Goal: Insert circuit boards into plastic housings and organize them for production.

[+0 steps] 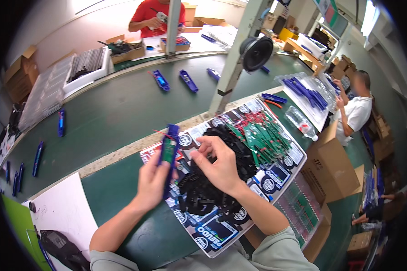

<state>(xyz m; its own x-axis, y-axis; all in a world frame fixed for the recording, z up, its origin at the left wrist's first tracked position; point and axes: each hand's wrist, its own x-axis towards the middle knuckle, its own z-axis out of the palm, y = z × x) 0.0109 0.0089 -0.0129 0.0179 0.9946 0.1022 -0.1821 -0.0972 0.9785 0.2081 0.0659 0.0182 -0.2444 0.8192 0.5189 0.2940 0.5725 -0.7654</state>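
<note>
My left hand (pixel 152 179) is wrapped round a long blue plastic housing (pixel 169 158), held tilted upright over the front edge of the bench. Inside the housing sits a narrow green circuit board (pixel 168 149), with a red wire sticking out near its top end. Just right of it, my right hand (pixel 218 163) hovers above a heap of black plastic parts (pixel 199 192). Its thumb and fingers are curled toward each other, and what lies between them is too small to make out. Beside the heap is a pile of green circuit boards (pixel 267 140) with red wires.
A printed board (pixel 253 228) carries both piles. Blue housings (pixel 188 81) are spread along the green conveyor (pixel 108 108) beyond. A metal post (pixel 233 67), pliers (pixel 273 103), a plastic bottle (pixel 301 122) and a cardboard box (pixel 330 167) stand nearby. Two people work further off.
</note>
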